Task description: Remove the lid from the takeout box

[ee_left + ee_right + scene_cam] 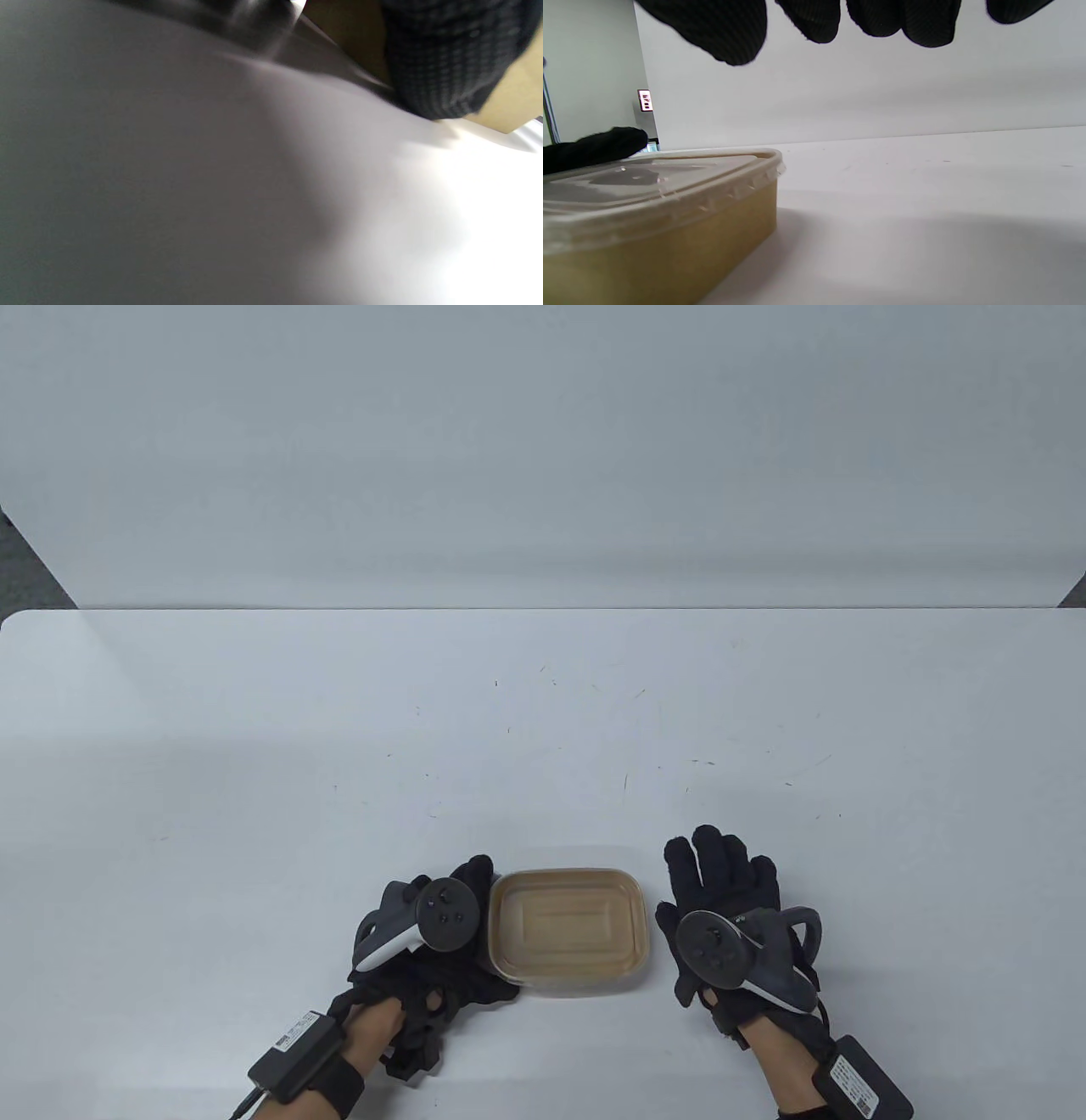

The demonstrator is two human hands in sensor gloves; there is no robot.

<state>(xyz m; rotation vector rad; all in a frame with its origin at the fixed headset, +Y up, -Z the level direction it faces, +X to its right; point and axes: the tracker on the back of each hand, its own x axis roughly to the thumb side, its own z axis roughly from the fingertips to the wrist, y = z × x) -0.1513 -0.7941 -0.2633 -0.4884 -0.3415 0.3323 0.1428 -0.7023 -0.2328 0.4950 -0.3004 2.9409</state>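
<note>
Table [543, 712]: white, matte, rounded far corners, faint dark scuffs and specks beyond the fingers.
Wall [543, 449]: plain pale grey-white panel, rising straight behind the table's far edge.
Floor [25, 568]: dark strips at both far corners.
Wall plate [645, 100]: small, on the wall left of the fingers.
Light: soft, even; broad shadow below the fingers.

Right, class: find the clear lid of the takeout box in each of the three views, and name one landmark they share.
Table view: the lid sits on the takeout box, bottom centre, between the hands.
Left wrist view: the lid is not clearly visible; only the box's tan wall shows, top right.
Right wrist view: the lid is at lower left, still on the box.
Shared landmark: the white table.
</note>
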